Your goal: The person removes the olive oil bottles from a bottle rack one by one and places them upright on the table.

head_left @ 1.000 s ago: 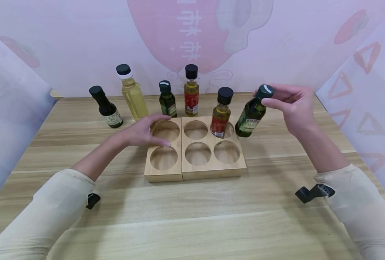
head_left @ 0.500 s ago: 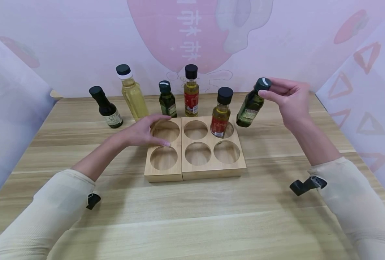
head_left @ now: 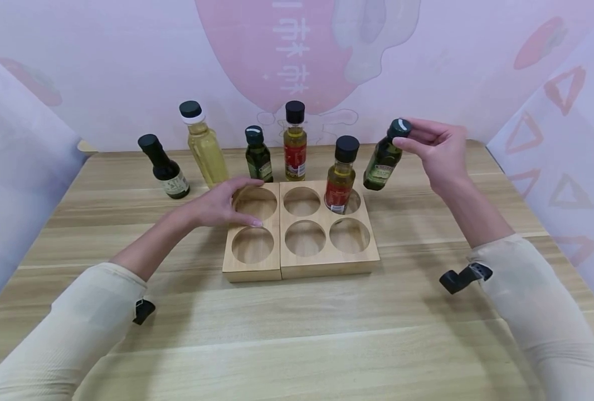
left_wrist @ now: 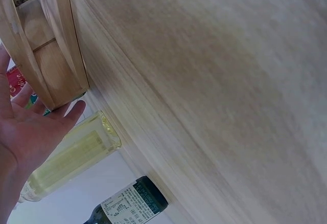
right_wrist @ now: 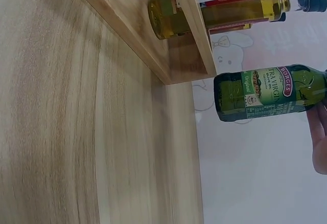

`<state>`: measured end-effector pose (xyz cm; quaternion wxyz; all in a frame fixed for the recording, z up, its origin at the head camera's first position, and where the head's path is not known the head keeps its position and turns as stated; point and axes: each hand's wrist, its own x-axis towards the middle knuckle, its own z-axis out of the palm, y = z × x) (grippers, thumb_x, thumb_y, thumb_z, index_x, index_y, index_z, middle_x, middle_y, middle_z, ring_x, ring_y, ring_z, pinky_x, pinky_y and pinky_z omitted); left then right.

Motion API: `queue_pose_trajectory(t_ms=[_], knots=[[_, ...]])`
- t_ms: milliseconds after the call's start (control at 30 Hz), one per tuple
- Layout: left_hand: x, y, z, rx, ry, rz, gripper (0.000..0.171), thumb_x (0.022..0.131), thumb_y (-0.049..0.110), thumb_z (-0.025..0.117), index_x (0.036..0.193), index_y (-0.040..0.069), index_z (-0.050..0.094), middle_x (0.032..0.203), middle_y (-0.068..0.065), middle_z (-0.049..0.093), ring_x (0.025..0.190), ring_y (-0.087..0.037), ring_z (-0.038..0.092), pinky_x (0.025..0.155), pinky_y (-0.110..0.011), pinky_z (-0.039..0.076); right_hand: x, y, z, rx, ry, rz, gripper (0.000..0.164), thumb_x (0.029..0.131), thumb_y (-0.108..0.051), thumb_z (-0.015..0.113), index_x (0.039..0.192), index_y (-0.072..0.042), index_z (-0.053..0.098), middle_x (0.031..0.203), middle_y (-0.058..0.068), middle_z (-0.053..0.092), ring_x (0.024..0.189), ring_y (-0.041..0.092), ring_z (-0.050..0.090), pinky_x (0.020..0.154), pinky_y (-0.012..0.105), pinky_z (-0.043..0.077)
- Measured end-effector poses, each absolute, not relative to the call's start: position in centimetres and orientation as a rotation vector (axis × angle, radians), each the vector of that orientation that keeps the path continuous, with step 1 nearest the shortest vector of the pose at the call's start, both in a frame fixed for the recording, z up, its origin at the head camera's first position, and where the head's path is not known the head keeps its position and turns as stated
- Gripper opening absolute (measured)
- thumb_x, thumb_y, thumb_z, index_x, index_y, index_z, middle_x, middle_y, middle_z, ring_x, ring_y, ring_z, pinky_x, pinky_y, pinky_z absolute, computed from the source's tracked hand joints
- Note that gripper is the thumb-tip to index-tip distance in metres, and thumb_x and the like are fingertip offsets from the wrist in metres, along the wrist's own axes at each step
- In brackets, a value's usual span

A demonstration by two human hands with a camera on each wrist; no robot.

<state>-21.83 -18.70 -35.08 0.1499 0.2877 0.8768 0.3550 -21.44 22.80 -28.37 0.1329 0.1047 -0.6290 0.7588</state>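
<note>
My right hand (head_left: 439, 153) pinches a dark green olive oil bottle (head_left: 381, 166) at its cap and neck. The bottle is tilted, held off the table to the right of the wooden bottle rack (head_left: 329, 259); its Borges label (right_wrist: 272, 87) shows in the right wrist view. At the rack's back-left end, my left hand (head_left: 222, 205) grips the wood, thumb on top and fingers (left_wrist: 76, 110) over the edge. One red-labelled oil bottle (head_left: 340, 184) with a black cap stands in the back-right hole. The other holes hold nothing.
Behind the rack stand a small green bottle (head_left: 259, 155) and another red-labelled bottle (head_left: 295, 146). Left of these are a clear bottle of yellow oil (head_left: 208, 153) and a dark bottle (head_left: 169, 174). A printed cloth (head_left: 126, 83) hangs behind the table (head_left: 297, 340).
My right hand has moved left and back, lifting the olive oil bottle off the table. My left hand and the rack have stayed put.
</note>
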Motion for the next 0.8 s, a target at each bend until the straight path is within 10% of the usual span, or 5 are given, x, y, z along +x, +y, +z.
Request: queue_pose_trajectory(t_ms=[800], knots=[[-22.1, -18.7, -35.0, 0.837, 2.515, 1.003, 0.087, 0.085, 0.019, 0.088, 0.154, -0.005, 0.04, 0.158, -0.026, 0.04, 0.151, -0.042, 0.03, 0.126, -0.056, 0.024, -24.1, 21.0, -30.2, 0.312, -1.861, 2.208, 0.036, 0.083, 0.024, 0.072, 0.105, -0.003, 0.081, 0.091, 0.001, 0.08, 0.087, 0.009, 0.077, 0.081, 0.02, 0.061]])
